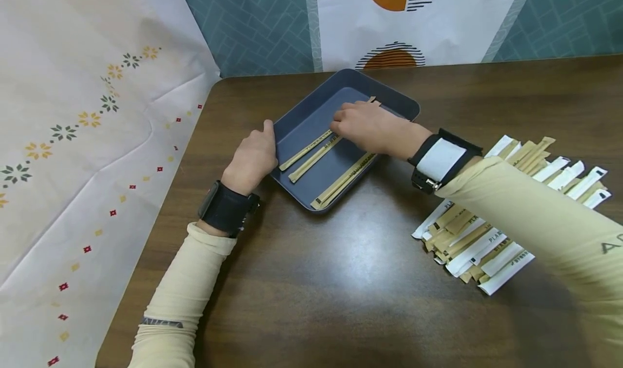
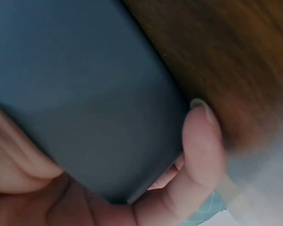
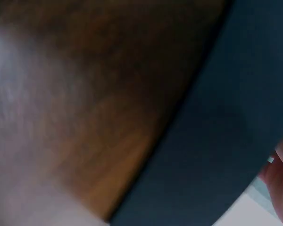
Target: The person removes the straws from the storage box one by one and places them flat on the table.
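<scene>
My left hand (image 1: 253, 154) grips the near left wall of a dark blue-grey rectangular tray (image 1: 311, 106). The left wrist view shows the thumb and curled fingers around the tray's corner (image 2: 118, 188). Inside the tray, slim brown paper stick packets (image 1: 313, 160) lie slantwise, with more brown packets (image 1: 343, 181) along the near right wall. My right hand (image 1: 365, 127) is bent down over the packets inside the tray, covering their middles. Its fingertips are hidden, so I cannot tell whether it pinches one. In the right wrist view, the tray wall (image 3: 198, 155) blocks most of the hand.
A spread pile of white and brown stick packets (image 1: 479, 243) lies on the brown wooden table (image 1: 311, 303), to the right of the tray and partly under my right sleeve. Patterned white cloth (image 1: 97, 168) hangs at the left. A teal patterned covering (image 1: 253, 27) stands behind the table's far edge.
</scene>
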`<action>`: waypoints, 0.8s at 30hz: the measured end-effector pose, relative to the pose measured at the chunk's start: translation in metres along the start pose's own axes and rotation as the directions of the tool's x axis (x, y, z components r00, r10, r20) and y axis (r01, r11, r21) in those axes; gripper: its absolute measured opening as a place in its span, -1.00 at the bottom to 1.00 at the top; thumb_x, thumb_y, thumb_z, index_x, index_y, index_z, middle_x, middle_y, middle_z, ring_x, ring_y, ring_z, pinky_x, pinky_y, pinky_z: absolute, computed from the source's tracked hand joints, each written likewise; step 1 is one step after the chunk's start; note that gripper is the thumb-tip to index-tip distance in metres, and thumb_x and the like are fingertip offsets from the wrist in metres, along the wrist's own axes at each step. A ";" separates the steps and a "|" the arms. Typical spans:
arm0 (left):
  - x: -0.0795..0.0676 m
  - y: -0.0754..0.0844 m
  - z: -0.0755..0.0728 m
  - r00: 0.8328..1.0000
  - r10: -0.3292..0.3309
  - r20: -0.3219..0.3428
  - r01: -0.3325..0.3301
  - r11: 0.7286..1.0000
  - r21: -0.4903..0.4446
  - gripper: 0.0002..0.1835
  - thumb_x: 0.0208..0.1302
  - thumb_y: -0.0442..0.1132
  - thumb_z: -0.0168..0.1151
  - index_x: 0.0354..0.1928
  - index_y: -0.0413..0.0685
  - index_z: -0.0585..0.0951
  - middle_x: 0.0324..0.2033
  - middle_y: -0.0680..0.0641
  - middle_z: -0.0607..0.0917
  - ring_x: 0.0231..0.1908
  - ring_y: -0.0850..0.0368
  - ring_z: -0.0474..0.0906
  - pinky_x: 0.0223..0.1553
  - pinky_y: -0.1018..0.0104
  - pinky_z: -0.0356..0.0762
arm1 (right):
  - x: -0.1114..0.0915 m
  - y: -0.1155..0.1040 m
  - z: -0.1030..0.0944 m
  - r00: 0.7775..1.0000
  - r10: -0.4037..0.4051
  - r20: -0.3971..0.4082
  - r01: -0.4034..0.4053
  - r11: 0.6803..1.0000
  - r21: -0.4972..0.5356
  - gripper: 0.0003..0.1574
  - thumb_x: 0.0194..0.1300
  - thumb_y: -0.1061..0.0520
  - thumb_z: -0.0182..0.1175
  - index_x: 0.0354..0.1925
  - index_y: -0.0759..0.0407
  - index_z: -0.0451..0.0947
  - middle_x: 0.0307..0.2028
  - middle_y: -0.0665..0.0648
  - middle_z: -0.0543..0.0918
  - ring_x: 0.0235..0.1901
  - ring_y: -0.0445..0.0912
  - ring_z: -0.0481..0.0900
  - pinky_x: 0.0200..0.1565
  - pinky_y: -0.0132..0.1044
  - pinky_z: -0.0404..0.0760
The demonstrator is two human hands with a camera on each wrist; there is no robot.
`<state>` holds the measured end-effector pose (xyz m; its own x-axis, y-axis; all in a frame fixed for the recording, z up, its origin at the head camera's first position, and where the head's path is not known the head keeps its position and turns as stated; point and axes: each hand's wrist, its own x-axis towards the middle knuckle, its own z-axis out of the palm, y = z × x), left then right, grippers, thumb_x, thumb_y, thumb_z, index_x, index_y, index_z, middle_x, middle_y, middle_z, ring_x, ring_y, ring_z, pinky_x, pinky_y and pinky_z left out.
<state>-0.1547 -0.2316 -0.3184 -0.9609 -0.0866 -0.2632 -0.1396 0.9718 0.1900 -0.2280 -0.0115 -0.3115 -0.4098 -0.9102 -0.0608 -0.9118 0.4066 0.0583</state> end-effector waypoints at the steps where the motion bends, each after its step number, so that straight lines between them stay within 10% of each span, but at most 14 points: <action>1: 0.000 0.000 0.000 1.000 0.004 -0.005 -0.004 1.000 0.000 -0.40 0.31 -0.39 0.12 0.30 -0.28 0.09 0.02 -0.38 0.49 -0.14 -0.17 0.55 -0.16 0.05 0.55 | 0.001 -0.001 0.001 1.000 0.000 0.002 0.000 1.000 -0.005 -0.59 0.25 0.44 0.18 0.08 0.35 0.51 -0.03 0.31 0.60 0.00 0.16 0.48 0.08 0.04 0.44; 16: -0.004 -0.005 -0.002 0.998 0.056 -0.037 -0.054 0.996 0.070 -0.49 0.30 -0.40 0.06 0.22 -0.36 0.15 -0.24 -0.40 0.57 -0.29 -0.23 0.61 -0.33 0.04 0.55 | -0.009 -0.009 0.001 0.993 -0.035 -0.114 0.032 0.999 -0.031 -0.75 0.27 0.42 0.17 -0.07 0.36 0.60 -0.18 0.27 0.65 -0.17 0.13 0.52 -0.07 -0.03 0.51; 24: -0.004 -0.003 -0.003 0.997 0.062 -0.037 -0.060 0.997 0.055 -0.49 0.31 -0.40 0.07 0.23 -0.35 0.14 -0.20 -0.40 0.57 -0.28 -0.22 0.61 -0.34 0.06 0.55 | -0.050 -0.002 -0.015 0.913 -0.118 -0.391 0.089 0.992 -0.091 -0.86 0.13 0.49 0.26 -0.28 0.41 0.58 -0.36 0.29 0.63 -0.33 0.14 0.48 -0.22 -0.06 0.52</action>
<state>-0.1512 -0.2347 -0.3154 -0.9758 -0.0339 -0.2160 -0.0682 0.9858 0.1534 -0.2056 0.0321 -0.2941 -0.2558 -0.9098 0.3270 -0.9383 0.3151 0.1428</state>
